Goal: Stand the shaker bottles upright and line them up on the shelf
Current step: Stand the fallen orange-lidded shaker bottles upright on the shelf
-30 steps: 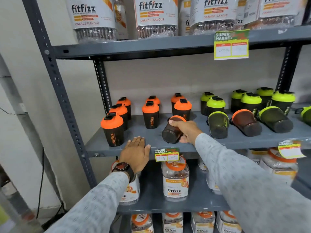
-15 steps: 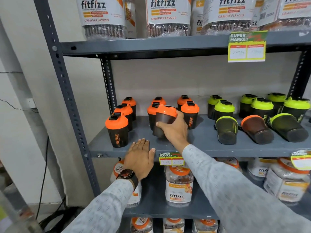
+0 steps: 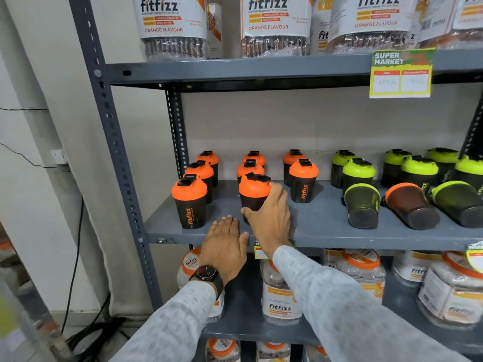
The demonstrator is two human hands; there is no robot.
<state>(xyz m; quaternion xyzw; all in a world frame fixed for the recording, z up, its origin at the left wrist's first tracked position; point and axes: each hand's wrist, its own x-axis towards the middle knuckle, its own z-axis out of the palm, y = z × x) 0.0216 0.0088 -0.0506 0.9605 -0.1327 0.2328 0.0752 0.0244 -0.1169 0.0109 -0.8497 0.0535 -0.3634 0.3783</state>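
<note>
My right hand [image 3: 269,218] grips an orange-lidded shaker bottle [image 3: 253,190], upright at the front of the grey middle shelf [image 3: 326,231]. My left hand [image 3: 224,246] lies flat on the shelf's front edge, fingers apart, holding nothing. Several orange-lidded shakers stand upright in rows, the nearest [image 3: 189,203] at front left and another [image 3: 303,180] to the right. Green-lidded shakers [image 3: 358,171] stand upright further right. Three bottles lie on their sides: a green-lidded one [image 3: 362,205], an orange-lidded one [image 3: 410,205] and another green-lidded one [image 3: 457,202].
Large fitfizz jars [image 3: 274,22] fill the shelf above, and more jars [image 3: 281,301] sit on the shelf below. A price tag [image 3: 401,73] hangs from the upper shelf edge. The rack's perforated post [image 3: 115,142] stands at left, with cables along the wall.
My right hand lifted the orange-lidded bottle from lying on its side, tilted it up and stood it upright at the shelf front. My left hand stayed on the shelf edge.
</note>
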